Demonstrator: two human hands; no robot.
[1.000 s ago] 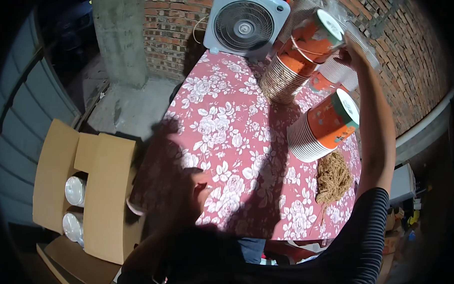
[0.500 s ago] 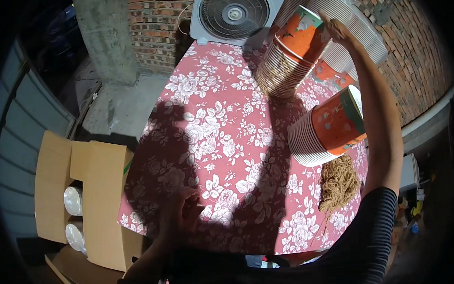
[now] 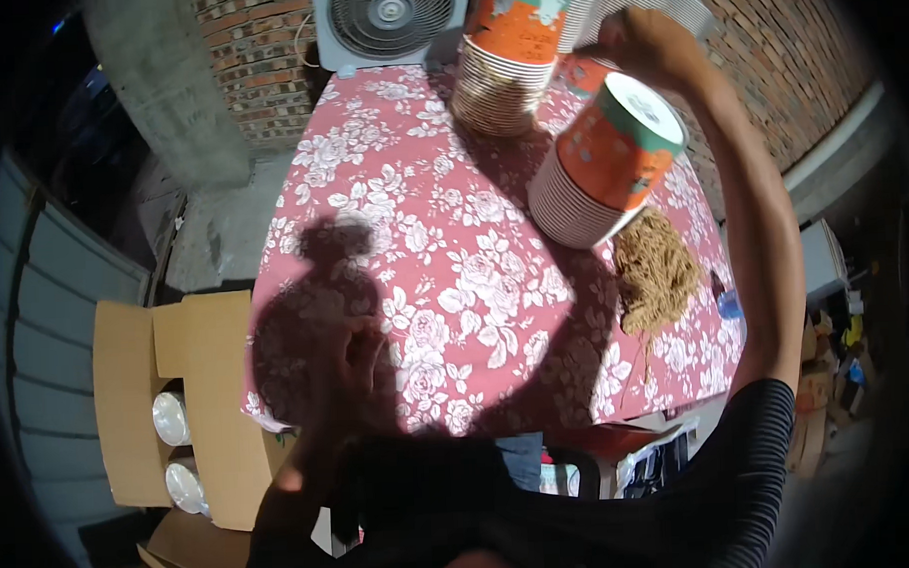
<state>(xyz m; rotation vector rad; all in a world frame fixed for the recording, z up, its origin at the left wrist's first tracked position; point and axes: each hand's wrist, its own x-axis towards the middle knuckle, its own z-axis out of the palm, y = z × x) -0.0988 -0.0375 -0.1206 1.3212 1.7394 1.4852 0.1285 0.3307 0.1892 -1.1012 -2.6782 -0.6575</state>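
Two tall stacks of upturned paper tubs stand on the table, white-rimmed below with an orange and green printed tub on top. My right hand (image 3: 652,49) reaches across above the nearer stack (image 3: 610,163), fingers apart and pointing left toward the farther stack (image 3: 512,57); no tub shows in its grip. Low over the front left of the table, in shadow, my left hand (image 3: 357,352) has loosely bent fingers with nothing visible in them. A tangled bundle of brown twine (image 3: 656,272) lies beside the nearer stack.
More white tub stacks in clear plastic (image 3: 655,2) stand at the back right. A grey fan (image 3: 390,16) is at the table's far edge. The table wears a pink flowered cloth (image 3: 413,235). An open carton (image 3: 213,403) with clear-wrapped round packs sits at the left.
My right hand has come off the farther stack's top and moved toward the nearer one. The farther stack stands more upright. The whole view has shifted, and my left hand stays near the front edge.
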